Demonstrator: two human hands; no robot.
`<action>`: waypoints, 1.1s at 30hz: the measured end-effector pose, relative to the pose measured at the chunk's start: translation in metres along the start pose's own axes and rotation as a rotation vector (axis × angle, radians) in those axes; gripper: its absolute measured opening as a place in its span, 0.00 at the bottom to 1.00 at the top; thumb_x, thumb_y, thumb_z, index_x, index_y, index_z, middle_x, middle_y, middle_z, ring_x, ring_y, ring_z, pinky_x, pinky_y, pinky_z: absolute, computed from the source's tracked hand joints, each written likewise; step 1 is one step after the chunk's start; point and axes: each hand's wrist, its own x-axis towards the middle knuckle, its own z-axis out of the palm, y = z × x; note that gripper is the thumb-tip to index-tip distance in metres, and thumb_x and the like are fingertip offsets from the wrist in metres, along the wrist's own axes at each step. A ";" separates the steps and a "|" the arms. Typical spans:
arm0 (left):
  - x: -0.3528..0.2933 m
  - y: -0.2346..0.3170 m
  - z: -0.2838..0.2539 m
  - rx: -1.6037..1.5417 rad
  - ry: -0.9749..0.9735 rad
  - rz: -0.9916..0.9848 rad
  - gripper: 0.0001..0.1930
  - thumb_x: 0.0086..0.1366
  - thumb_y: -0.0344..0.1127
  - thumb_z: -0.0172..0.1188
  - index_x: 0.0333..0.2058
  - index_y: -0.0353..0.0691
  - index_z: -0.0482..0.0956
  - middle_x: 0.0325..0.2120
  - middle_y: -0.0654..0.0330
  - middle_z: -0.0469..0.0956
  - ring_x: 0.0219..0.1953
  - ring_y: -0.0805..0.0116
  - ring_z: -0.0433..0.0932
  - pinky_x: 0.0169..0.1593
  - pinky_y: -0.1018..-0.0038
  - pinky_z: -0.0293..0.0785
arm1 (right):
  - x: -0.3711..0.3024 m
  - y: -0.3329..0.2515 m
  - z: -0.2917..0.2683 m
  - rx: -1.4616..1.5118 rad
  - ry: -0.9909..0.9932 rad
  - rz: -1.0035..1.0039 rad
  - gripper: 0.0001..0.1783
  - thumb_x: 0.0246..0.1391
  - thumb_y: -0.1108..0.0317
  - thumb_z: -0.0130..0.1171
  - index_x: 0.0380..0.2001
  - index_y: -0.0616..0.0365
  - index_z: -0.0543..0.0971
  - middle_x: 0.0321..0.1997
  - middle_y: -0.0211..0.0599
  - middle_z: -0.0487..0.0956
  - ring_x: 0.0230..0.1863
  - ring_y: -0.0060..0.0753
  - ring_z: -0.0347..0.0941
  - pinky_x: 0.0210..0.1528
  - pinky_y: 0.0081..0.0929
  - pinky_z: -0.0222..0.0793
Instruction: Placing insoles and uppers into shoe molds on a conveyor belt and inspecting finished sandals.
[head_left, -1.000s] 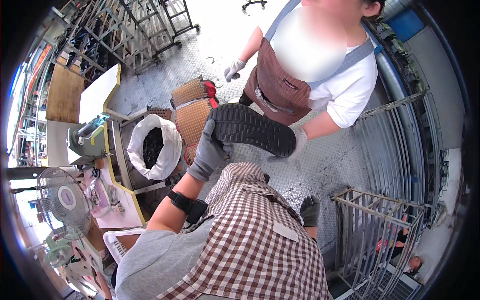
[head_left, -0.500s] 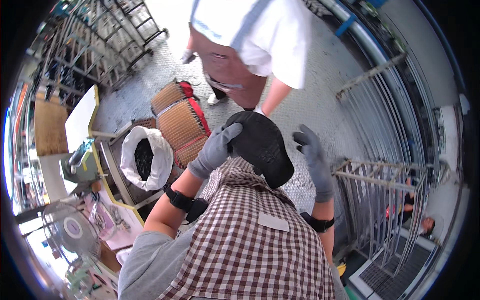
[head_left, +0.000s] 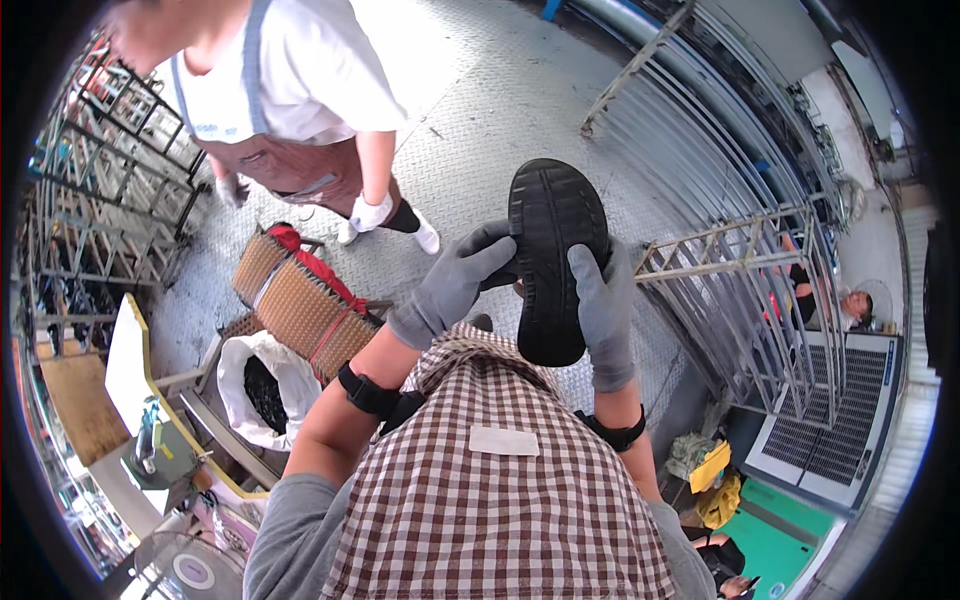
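A black slipper [head_left: 557, 300] is held up in front of my chest, toe end pointing away. Its grooved sole faces me, and its upper is hidden behind it. My left hand [head_left: 452, 290], in a grey glove, grips the slipper's left edge with closed fingers. On the opposite edge my right hand [head_left: 606, 315], gloved the same way, has its thumb laid on the sole and its fingers curled behind, mostly out of sight. Both hands are above my checked apron [head_left: 470, 510].
Ahead to the left stands a person in a brown apron [head_left: 290, 165]. Nearer are a woven brown seat pad [head_left: 300, 300] and a white sack [head_left: 235, 390] of black pieces. Metal racks [head_left: 735, 258] line the right; a fan [head_left: 190, 570] and workbench stand lower left.
My right hand, apart from the slipper before, now grips its right edge. The slipper has turned more upright, showing its grooved sole. My view has swung right; the other person appears farther left.
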 end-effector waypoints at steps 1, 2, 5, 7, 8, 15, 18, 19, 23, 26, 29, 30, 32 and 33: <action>0.006 -0.001 0.002 0.037 -0.034 -0.003 0.24 0.76 0.41 0.51 0.63 0.33 0.67 0.55 0.58 0.76 0.56 0.69 0.75 0.63 0.68 0.69 | 0.000 -0.002 -0.002 -0.003 0.022 -0.044 0.21 0.66 0.64 0.59 0.54 0.70 0.73 0.46 0.40 0.80 0.45 0.25 0.75 0.49 0.26 0.73; 0.012 -0.002 0.004 0.073 -0.068 -0.004 0.24 0.76 0.40 0.51 0.64 0.33 0.67 0.56 0.57 0.76 0.57 0.68 0.74 0.63 0.68 0.69 | -0.002 -0.005 -0.004 -0.002 0.036 -0.050 0.21 0.66 0.64 0.59 0.54 0.70 0.73 0.46 0.40 0.80 0.45 0.25 0.75 0.49 0.26 0.73; 0.022 -0.006 0.023 0.000 -0.127 0.027 0.27 0.76 0.39 0.49 0.69 0.33 0.60 0.61 0.54 0.71 0.62 0.66 0.71 0.66 0.68 0.66 | -0.003 -0.009 -0.010 0.069 0.058 -0.036 0.23 0.67 0.63 0.56 0.55 0.72 0.72 0.48 0.42 0.79 0.47 0.26 0.74 0.52 0.27 0.71; 0.033 -0.012 0.028 -0.104 -0.159 0.105 0.29 0.76 0.37 0.46 0.71 0.34 0.54 0.65 0.52 0.66 0.66 0.64 0.67 0.69 0.66 0.62 | -0.003 -0.008 -0.014 0.022 0.046 0.000 0.22 0.68 0.63 0.54 0.56 0.72 0.71 0.50 0.41 0.78 0.48 0.27 0.74 0.52 0.27 0.71; 0.038 -0.014 0.030 -0.101 -0.164 0.104 0.29 0.76 0.37 0.46 0.71 0.34 0.54 0.65 0.52 0.66 0.66 0.64 0.67 0.69 0.66 0.62 | -0.001 -0.007 -0.013 0.023 0.051 -0.003 0.22 0.68 0.63 0.54 0.56 0.72 0.71 0.50 0.41 0.78 0.48 0.27 0.74 0.52 0.27 0.71; 0.049 -0.027 0.035 -0.373 -0.194 0.060 0.27 0.75 0.35 0.49 0.69 0.34 0.58 0.63 0.52 0.70 0.63 0.61 0.71 0.67 0.65 0.67 | 0.002 0.005 -0.017 0.414 0.004 0.012 0.25 0.68 0.61 0.54 0.59 0.70 0.71 0.54 0.38 0.77 0.51 0.27 0.73 0.56 0.25 0.70; 0.051 -0.029 0.035 -0.373 -0.184 0.057 0.27 0.74 0.36 0.51 0.68 0.34 0.59 0.62 0.52 0.71 0.62 0.62 0.72 0.67 0.66 0.68 | 0.004 0.016 -0.020 0.352 0.029 -0.013 0.25 0.68 0.60 0.54 0.60 0.69 0.71 0.54 0.39 0.78 0.51 0.28 0.73 0.56 0.26 0.71; 0.051 -0.029 0.036 -0.359 -0.182 0.056 0.28 0.74 0.37 0.52 0.68 0.34 0.60 0.61 0.53 0.71 0.62 0.62 0.71 0.66 0.66 0.67 | 0.005 0.018 -0.021 0.290 0.046 -0.044 0.25 0.68 0.60 0.54 0.60 0.68 0.70 0.54 0.40 0.78 0.51 0.29 0.74 0.55 0.27 0.71; 0.050 -0.020 0.051 0.142 -0.051 0.214 0.27 0.72 0.38 0.58 0.64 0.32 0.65 0.56 0.54 0.75 0.55 0.65 0.76 0.61 0.69 0.72 | 0.002 0.027 -0.021 -0.171 0.019 -0.197 0.26 0.67 0.61 0.54 0.63 0.64 0.68 0.53 0.49 0.78 0.52 0.36 0.75 0.56 0.34 0.71; 0.048 -0.021 0.064 0.335 0.255 0.162 0.22 0.69 0.35 0.63 0.57 0.32 0.72 0.48 0.57 0.80 0.49 0.70 0.78 0.54 0.73 0.76 | 0.000 0.026 -0.014 -0.108 -0.006 -0.230 0.29 0.68 0.59 0.55 0.64 0.67 0.65 0.53 0.50 0.78 0.52 0.38 0.76 0.57 0.35 0.71; 0.051 -0.030 0.063 0.347 0.357 0.306 0.16 0.68 0.29 0.62 0.52 0.31 0.75 0.44 0.58 0.82 0.44 0.71 0.80 0.50 0.74 0.78 | -0.008 0.016 -0.007 -0.069 -0.001 -0.239 0.31 0.68 0.58 0.55 0.65 0.68 0.64 0.55 0.51 0.77 0.54 0.39 0.76 0.57 0.35 0.71; 0.054 -0.031 0.064 0.252 0.365 0.282 0.15 0.70 0.31 0.58 0.52 0.31 0.76 0.44 0.57 0.82 0.44 0.70 0.81 0.50 0.73 0.78 | -0.010 0.013 -0.007 -0.066 0.003 -0.239 0.31 0.68 0.58 0.55 0.65 0.68 0.64 0.55 0.51 0.77 0.54 0.39 0.76 0.57 0.35 0.71; 0.057 -0.030 0.062 0.160 0.370 0.255 0.15 0.73 0.33 0.55 0.53 0.31 0.76 0.44 0.57 0.82 0.44 0.70 0.81 0.50 0.72 0.79 | -0.014 0.009 -0.007 -0.111 0.011 -0.254 0.31 0.67 0.59 0.55 0.66 0.69 0.63 0.56 0.53 0.77 0.55 0.38 0.75 0.59 0.35 0.70; 0.057 -0.030 0.060 0.123 0.313 0.259 0.18 0.76 0.39 0.50 0.55 0.32 0.75 0.45 0.57 0.82 0.44 0.69 0.81 0.50 0.72 0.79 | -0.017 0.010 -0.006 -0.110 0.014 -0.253 0.31 0.67 0.59 0.55 0.66 0.69 0.63 0.56 0.53 0.77 0.55 0.38 0.75 0.59 0.35 0.70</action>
